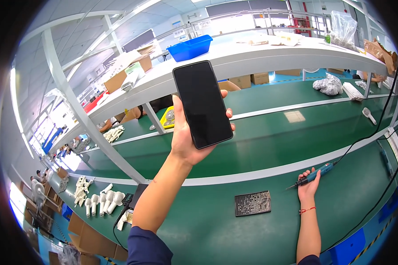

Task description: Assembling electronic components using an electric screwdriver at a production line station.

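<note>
Raised over the green workbench, my left hand [184, 140] is closed round a black smartphone [203, 105], its dark screen facing me. Fingertips wrap the phone's right edge and the thumb lies along the left. Lower on the right, my right hand [309, 183] grips a teal electric screwdriver [321, 171], its thin bit pointing left and a black cord running from its back end. Between the two arms a black tray [252, 203] of small screws lies on the bench, touched by neither hand.
Several white handheld parts [105, 202] lie at the left bench edge. A white shelf [261, 57] spans above, carrying a blue bin [189, 48]. Behind, a wrapped bundle [327, 85] and a white part [369, 115] lie on green surfaces. The black cord [387, 104] hangs at right.
</note>
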Available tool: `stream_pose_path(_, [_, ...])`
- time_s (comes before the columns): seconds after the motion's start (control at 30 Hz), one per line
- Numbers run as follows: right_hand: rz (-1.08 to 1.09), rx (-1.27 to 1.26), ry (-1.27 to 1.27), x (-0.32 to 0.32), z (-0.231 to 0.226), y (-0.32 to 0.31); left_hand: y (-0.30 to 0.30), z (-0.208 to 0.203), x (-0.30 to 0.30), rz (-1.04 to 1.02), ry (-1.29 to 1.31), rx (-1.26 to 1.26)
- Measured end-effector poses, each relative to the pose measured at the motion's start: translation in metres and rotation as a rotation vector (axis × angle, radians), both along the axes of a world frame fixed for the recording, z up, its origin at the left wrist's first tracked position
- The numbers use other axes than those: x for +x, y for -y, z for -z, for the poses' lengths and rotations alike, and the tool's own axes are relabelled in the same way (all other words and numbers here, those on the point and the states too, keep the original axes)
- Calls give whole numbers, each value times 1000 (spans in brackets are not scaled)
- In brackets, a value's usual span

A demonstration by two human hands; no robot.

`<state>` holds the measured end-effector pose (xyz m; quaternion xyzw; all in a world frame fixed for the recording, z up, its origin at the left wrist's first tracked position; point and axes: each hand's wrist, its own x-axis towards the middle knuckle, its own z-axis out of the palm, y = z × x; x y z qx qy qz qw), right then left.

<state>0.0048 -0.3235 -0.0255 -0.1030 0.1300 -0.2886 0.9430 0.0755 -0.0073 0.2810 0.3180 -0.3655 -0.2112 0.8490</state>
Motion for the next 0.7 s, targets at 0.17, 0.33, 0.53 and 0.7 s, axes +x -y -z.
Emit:
stream_pose_path(0.17, [3,-3,-1,1,3,1,-1,1,2,14,16,3])
stream_pose_path(0.33, [4,9,-14,0,0,0,-2,3,1,8,3,25])
stream_pose_path(0.53, [10,3,-15,1,2,2,-10,4,3,-4,-1,31])
stream_pose_path(0.7, [-4,2,-6,3,3,3,-18,-2,-1,-27,20,30])
